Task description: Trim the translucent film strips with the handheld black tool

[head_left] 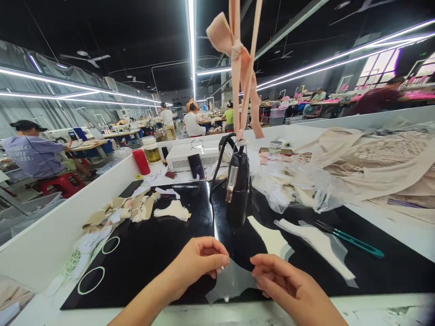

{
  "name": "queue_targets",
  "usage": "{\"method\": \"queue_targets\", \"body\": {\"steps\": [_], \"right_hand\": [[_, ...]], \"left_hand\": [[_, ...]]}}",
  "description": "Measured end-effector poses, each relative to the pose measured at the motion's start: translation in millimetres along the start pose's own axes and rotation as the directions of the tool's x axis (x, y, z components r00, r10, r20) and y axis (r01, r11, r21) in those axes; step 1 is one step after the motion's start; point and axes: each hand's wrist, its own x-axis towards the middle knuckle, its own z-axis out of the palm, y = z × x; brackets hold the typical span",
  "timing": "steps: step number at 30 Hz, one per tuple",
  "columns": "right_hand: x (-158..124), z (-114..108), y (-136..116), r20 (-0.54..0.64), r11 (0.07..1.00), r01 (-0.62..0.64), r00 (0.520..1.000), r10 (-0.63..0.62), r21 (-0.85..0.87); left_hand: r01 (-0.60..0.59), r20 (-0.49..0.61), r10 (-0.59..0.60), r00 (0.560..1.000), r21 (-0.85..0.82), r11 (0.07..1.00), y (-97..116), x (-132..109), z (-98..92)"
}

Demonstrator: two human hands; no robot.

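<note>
My left hand (pixel 197 265) and my right hand (pixel 285 283) both pinch a thin translucent film piece (pixel 231 283) low over the front of the black work surface (pixel 152 253). Each hand's fingers are closed on one edge of the film. Just beyond my hands hangs a black hand-held tool (pixel 238 185) on a pink ribbon (pixel 243 72), with a black cable looping from it. White cut fabric pieces (pixel 272 237) lie on the black surface to the right of the tool.
Teal thread snips (pixel 353 240) lie at the right. Beige fabric (pixel 377 163) and crumpled plastic (pixel 299 185) are piled behind. Beige and white cut pieces (pixel 136 208), white rings (pixel 91 280), a red cup (pixel 141 161), a phone (pixel 196 166) and a white box (pixel 190 156) sit left and back. Other people work at distant tables.
</note>
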Motion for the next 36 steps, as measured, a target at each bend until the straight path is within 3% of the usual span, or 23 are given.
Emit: {"method": "queue_targets", "body": {"steps": [4, 11, 20, 26, 29, 31, 34, 36], "right_hand": [[5.0, 8.5, 8.0, 0.041, 0.997, 0.011, 0.999, -0.008, -0.081], [9.8, 21.4, 11.5, 0.104, 0.897, 0.268, 0.963, -0.247, -0.352], [16.3, 27.3, 29.1, 0.254, 0.628, 0.536, 0.837, -0.485, -0.564], [21.2, 18.2, 29.0, 0.394, 0.376, 0.641, 0.735, -0.551, -0.67], [17.7, 21.9, 26.5, 0.421, 0.292, 0.649, 0.71, -0.565, -0.703], [14.6, 23.8, 25.2, 0.399, 0.305, 0.65, 0.703, -0.588, -0.696], [11.9, 14.2, 21.8, 0.352, 0.334, 0.624, 0.719, -0.6, -0.706], [11.1, -4.5, 17.2, 0.322, 0.346, 0.589, 0.743, -0.586, -0.73]], "left_hand": [[0.014, -0.04, -0.011, 0.999, 0.082, 0.997, -4.5, -4.4, -12.9], [-0.013, -0.084, 0.037, 0.996, 0.267, 0.964, -15.8, -0.4, -25.7], [-0.101, -0.106, 0.178, 0.978, 0.504, 0.858, -17.0, 6.3, -28.8], [-0.146, -0.174, 0.313, 0.934, 0.613, 0.776, -18.0, 1.4, -32.1], [-0.203, -0.087, 0.352, 0.932, 0.679, 0.705, -20.1, -4.4, -30.9], [-0.267, 0.036, 0.378, 0.925, 0.77, 0.58, -25.2, -6.4, -31.1], [-0.368, 0.158, 0.468, 0.87, 0.839, 0.4, -36.9, -3.3, -35.3], [-0.419, 0.207, 0.516, 0.831, 0.844, 0.336, -43.6, 0.9, -39.0]]}}
